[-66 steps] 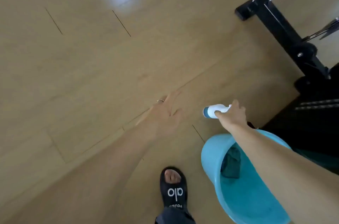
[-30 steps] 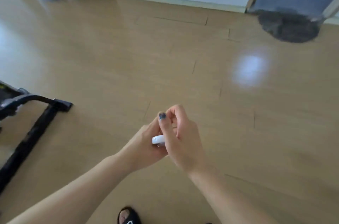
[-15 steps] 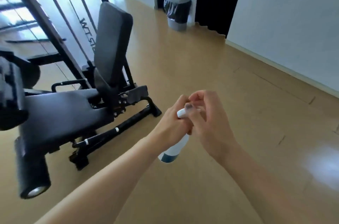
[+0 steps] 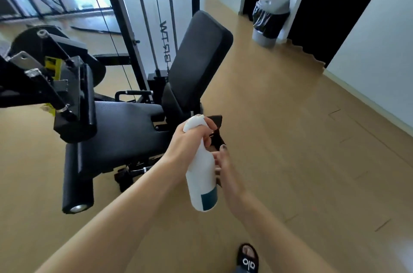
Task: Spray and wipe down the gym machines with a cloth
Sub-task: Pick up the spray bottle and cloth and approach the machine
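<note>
White spray bottle (image 4: 202, 174) gripped at its neck by our left hand (image 4: 186, 140); right hand (image 4: 225, 165) open beside it. Wood floor (image 4: 290, 138) lies right of the black bench (image 4: 125, 138).

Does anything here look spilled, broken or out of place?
Nothing stands out. The left hand grips an upright spray bottle, the right hand is open beside it, and the bench and bin look intact. No cloth is in view.

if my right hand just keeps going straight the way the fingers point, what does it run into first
Probably the black machine frame beside the seat pad. The right hand lies open beside the spray bottle, fingers pointing up and forward toward that frame. Depth is hard to judge from this one view.
</note>
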`<state>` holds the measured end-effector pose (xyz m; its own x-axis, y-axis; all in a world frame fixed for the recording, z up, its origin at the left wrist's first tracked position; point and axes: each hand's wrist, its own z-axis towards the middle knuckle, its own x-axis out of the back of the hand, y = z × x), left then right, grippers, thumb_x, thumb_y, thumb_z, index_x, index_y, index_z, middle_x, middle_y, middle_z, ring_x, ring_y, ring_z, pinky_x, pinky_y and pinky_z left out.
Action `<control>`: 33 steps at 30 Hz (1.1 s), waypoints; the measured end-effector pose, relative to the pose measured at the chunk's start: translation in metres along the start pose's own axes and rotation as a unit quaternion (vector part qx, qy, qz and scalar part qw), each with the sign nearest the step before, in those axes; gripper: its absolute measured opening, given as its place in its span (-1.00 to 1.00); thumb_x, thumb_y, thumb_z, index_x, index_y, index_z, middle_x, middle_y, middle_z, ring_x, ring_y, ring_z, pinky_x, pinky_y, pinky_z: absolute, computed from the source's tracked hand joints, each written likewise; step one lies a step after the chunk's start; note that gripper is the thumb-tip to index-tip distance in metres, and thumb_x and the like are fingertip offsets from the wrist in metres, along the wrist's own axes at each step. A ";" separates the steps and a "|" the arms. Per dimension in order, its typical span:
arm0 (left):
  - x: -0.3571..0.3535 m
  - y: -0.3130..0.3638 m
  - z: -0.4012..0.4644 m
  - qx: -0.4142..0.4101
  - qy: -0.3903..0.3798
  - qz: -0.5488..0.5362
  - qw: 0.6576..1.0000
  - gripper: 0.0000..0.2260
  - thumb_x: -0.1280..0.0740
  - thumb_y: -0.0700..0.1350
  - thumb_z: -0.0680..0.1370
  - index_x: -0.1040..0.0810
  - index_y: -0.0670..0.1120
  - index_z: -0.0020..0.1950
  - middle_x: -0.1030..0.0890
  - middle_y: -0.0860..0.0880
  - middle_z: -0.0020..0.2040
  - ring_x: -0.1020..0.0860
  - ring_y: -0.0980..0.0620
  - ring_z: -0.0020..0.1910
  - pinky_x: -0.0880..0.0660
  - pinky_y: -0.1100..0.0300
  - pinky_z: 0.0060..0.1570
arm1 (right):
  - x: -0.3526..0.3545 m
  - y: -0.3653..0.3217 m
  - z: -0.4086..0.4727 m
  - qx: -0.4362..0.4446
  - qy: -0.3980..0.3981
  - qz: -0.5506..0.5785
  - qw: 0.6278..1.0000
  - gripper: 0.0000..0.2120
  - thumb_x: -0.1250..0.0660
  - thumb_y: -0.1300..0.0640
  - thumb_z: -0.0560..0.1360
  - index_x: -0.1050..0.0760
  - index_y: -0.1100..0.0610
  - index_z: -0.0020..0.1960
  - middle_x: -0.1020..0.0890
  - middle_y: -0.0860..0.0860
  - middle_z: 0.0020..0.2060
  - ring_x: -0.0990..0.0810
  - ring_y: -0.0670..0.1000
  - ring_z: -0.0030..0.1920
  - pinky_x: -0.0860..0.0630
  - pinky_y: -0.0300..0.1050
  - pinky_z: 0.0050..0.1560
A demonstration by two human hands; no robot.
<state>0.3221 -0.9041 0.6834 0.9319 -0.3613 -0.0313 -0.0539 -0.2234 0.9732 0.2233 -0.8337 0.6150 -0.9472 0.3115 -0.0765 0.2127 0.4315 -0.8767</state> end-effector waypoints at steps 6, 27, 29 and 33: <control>0.001 -0.007 0.075 -0.034 0.023 0.128 0.991 -0.87 -0.25 -0.23 0.64 -0.53 -0.15 -0.09 -0.54 -0.08 -0.26 -0.57 -0.03 -0.35 -0.56 0.13 -0.27 | -0.008 -0.002 0.088 -0.070 -0.067 0.071 0.993 -0.45 0.10 -0.25 0.68 -0.61 -0.02 0.10 -0.72 0.07 -0.03 -0.69 0.11 0.04 -0.62 0.04 0.07; 0.041 -0.116 0.362 0.164 0.305 0.138 0.928 -0.64 -0.29 -0.01 0.69 -0.58 -0.25 -0.16 -0.44 0.00 -0.56 -0.40 0.15 -0.52 -0.34 0.46 -0.45 | 0.109 0.056 0.597 -0.221 0.053 -0.091 0.969 -0.26 -0.35 0.36 0.54 -0.06 0.13 0.60 -0.29 0.15 0.50 -0.53 0.20 0.30 -0.56 0.09 0.24; 0.047 -0.122 0.368 0.173 0.317 0.130 0.923 -0.64 -0.29 0.00 0.68 -0.59 -0.22 -0.18 -0.43 -0.02 -0.56 -0.39 0.13 -0.52 -0.34 0.45 -0.45 | 0.104 0.065 0.612 -0.258 0.050 -0.061 0.963 -0.25 -0.33 0.39 0.53 -0.06 0.12 0.60 -0.36 0.18 0.45 -0.61 0.13 0.12 -0.56 0.05 0.23; 0.060 -0.121 0.370 0.190 0.341 0.108 0.914 -0.65 -0.29 0.01 0.68 -0.59 -0.20 -0.18 -0.42 -0.02 -0.57 -0.38 0.10 -0.54 -0.34 0.44 -0.47 | 0.091 0.070 0.608 -0.311 0.102 -0.102 0.939 -0.57 -0.44 0.21 0.52 -0.41 0.27 0.34 -0.64 0.17 -0.03 -0.65 0.03 -0.16 -0.60 -0.13 -0.16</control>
<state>0.2518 -1.2335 0.4793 0.8847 0.1866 0.4273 -0.2621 -0.5588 0.7868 0.0057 -1.2901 0.2579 -0.9314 0.2969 0.2107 0.1911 0.8913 -0.4111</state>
